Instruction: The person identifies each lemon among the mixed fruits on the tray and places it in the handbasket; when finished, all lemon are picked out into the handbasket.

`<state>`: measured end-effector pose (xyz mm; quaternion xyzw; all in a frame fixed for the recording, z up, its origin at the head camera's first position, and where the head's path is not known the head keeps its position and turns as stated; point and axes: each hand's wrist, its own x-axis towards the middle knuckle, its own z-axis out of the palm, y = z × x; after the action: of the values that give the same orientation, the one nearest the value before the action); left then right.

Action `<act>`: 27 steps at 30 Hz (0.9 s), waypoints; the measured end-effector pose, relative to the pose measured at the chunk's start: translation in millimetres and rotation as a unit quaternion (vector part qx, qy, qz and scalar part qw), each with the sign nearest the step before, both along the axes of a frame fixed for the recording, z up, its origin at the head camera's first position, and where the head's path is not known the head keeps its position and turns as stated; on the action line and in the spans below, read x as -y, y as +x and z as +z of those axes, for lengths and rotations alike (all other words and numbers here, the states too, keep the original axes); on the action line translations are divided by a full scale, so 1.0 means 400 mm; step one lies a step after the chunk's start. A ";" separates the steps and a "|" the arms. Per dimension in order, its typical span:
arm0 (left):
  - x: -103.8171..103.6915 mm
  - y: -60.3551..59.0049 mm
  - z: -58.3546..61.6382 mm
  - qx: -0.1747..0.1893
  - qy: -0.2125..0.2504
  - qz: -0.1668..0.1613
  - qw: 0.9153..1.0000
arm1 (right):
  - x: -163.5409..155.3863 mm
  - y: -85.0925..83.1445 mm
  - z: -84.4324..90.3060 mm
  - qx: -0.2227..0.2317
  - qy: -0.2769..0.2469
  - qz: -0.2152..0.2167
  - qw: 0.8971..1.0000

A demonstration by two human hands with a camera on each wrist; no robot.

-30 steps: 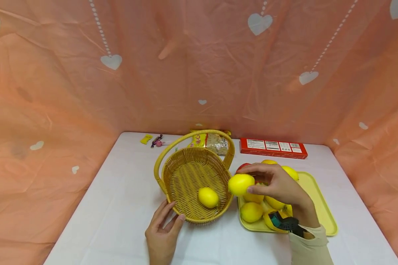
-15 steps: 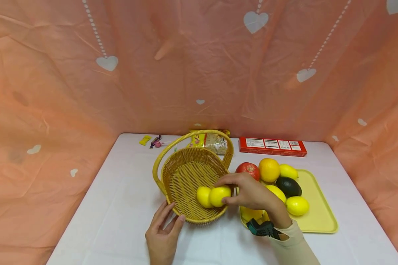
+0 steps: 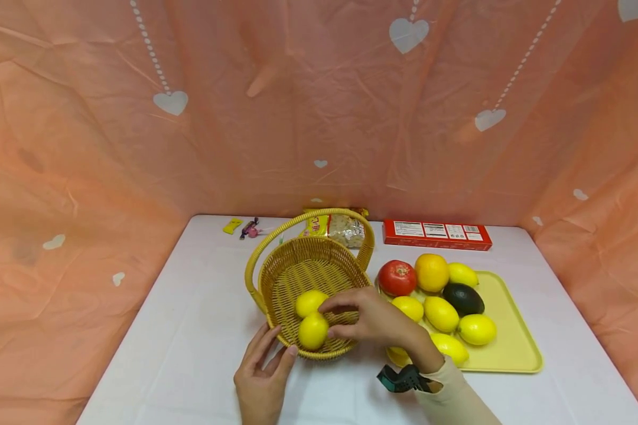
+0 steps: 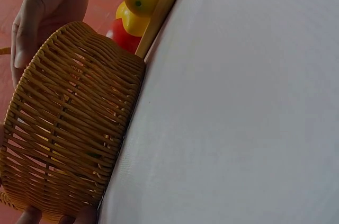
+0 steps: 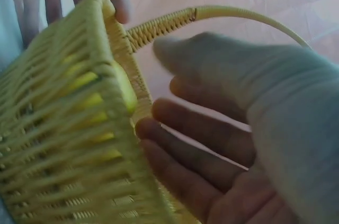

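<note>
A round wicker basket (image 3: 313, 265) with an arched handle stands on the table, two yellow lemons (image 3: 312, 331) lying side by side in its near part. At the near left rim, my left hand (image 3: 261, 378) holds the basket with thumb and fingers. My right hand (image 3: 374, 319) reaches in over the right rim, its fingertips just right of the lemons. In the right wrist view that right hand (image 5: 228, 128) has its fingers loosely bent and apart, with nothing between them. Through the weave in that view, some yellow of a lemon (image 5: 87, 81) shows.
Right of the basket, a yellow tray (image 3: 510, 336) bears several lemons (image 3: 477, 329), a red pomegranate (image 3: 397, 277), an orange (image 3: 432, 272) and a dark avocado (image 3: 463, 298). Behind are a red box (image 3: 437, 235), a snack bag (image 3: 345, 230) and small candies (image 3: 233, 225).
My right hand has carried a lemon from over the tray into the basket and let it go. Both lemons now lie further left there. The left hand stays at the rim.
</note>
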<state>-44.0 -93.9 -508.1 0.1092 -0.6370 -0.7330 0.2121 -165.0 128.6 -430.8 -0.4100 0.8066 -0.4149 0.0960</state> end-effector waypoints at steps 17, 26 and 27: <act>-0.001 0.001 -0.004 -0.021 -0.001 -0.001 1.000 | -0.305 0.035 -0.029 0.131 -0.171 -0.110 0.970; 0.000 0.000 -0.007 -0.025 -0.004 -0.001 1.000 | -0.479 0.106 -0.050 0.123 -0.194 -0.195 0.954; 0.000 0.000 -0.006 -0.025 -0.003 0.000 1.000 | -0.494 0.112 -0.053 0.119 -0.198 -0.199 0.953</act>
<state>-44.1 -93.8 -510.6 0.0903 -0.6339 -0.7336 0.2278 -120.1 326.3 -451.8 -0.2001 0.7564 -0.6223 0.0236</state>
